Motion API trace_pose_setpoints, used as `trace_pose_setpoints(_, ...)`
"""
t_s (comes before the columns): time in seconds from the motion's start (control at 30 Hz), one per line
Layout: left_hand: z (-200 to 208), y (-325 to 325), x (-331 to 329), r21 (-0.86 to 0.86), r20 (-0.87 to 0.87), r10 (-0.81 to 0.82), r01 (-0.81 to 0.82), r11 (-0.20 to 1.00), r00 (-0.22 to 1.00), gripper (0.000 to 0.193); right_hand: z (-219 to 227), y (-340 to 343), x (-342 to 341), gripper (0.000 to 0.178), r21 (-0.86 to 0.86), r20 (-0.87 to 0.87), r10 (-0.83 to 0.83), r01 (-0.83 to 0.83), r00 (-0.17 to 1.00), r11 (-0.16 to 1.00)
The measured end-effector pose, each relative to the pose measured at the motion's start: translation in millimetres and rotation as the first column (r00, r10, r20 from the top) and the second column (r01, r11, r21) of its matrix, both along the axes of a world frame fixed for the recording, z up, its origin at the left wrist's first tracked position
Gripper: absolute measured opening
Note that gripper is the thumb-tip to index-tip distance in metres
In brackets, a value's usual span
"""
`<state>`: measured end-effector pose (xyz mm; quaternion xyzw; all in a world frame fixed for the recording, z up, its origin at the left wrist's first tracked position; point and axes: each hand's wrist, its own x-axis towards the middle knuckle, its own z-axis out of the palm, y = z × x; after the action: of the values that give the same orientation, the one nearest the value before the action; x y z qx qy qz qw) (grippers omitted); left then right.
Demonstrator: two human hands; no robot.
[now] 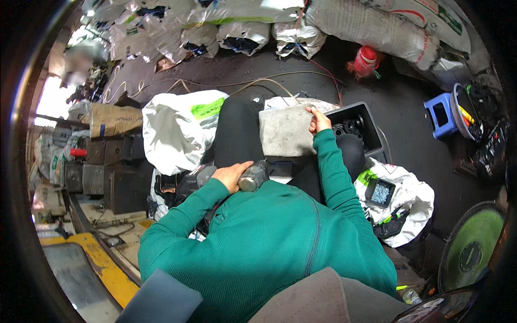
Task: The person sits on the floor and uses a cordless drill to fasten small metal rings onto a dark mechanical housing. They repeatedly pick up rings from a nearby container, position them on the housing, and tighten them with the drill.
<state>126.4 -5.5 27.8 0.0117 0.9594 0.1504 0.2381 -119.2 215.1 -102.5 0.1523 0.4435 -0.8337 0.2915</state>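
Left hand [230,176]: low at the person's waist, fingers laid against the near side of a grey cylindrical thing [253,177]; cannot tell whether this grip is clamped on it or only resting there.
Right hand [320,123]: farther out, raised at the right edge of a pale grey pad [285,132], fingers curled; the fingertips are too small to tell whether the grip is together on something.
Grey cylindrical thing: in the person's lap, just right of the left hand.
Pale grey pad: ahead of the lap, between the two knees, its right edge by the right hand.
Black bin [378,126]: right of the right hand, with dark parts [353,126] inside.
Left sack [175,132]: white, bulging, beside the left knee.
Right sack [412,202]: white, to the near right, a small dark tray [379,192] of shiny bits on it.
Stool [440,116]: blue, far right, just left of a round basin [463,110].
Fan [470,255]: green, near right.
Far side: stuffed bags [371,29] along the dark floor [226,72], a red bundle [366,59] before them.
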Motion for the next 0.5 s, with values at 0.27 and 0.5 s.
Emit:
trace_pose_setpoints(0.27,12.5,-0.2,14.8,-0.027,0.080,-0.008,0.010,1.000,0.997,0.076,-17.6,-1.8,-4.4,0.026,0.210,-0.134,-0.005,0.034,0.991,0.977)
trace_pose_setpoints(0.5,6.2,-130.5,33.4,0.519,-0.345,0.643,-0.431,0.738,0.684,0.033,-49.5,3.4,11.9,0.028,0.469,-0.211,0.160,-0.044,0.964,0.882)
